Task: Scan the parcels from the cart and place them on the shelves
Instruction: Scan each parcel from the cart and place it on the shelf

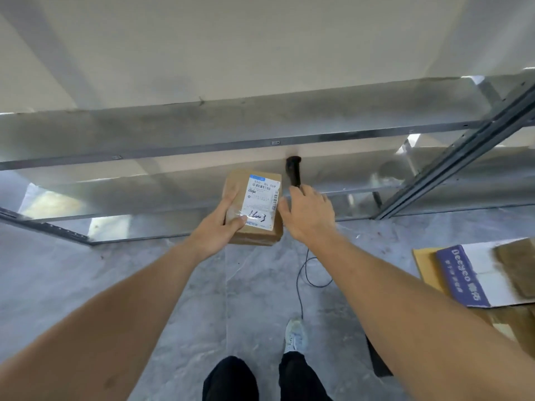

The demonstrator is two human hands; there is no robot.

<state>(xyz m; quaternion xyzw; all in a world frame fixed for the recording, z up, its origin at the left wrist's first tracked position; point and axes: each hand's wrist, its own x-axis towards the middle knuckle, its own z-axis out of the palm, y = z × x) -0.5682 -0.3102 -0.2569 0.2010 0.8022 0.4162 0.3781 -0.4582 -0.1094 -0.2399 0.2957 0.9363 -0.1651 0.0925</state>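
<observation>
2 bare forearms, no sleeves in view, no watch or bands at the wrists. Left hand (215, 230) and right hand (308, 215) ungloved, no rings to be seen. Black trousers (231, 380) on both legs below. 1 pale grey-white sneaker (293, 335) showing, laced.

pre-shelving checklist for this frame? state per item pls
1. Parcel held: ok, left hand grips its near end, thumb on the label.
2. Label faces up, readable: ok.
3. Scanner in right hand: ok, cable hangs to the floor.
4. Scan registered: cannot tell.
5. Shelf ahead has room: ok, the visible stretch is bare.
6. Cable clear of the shoe: not ok, it runs down right at it.
</observation>
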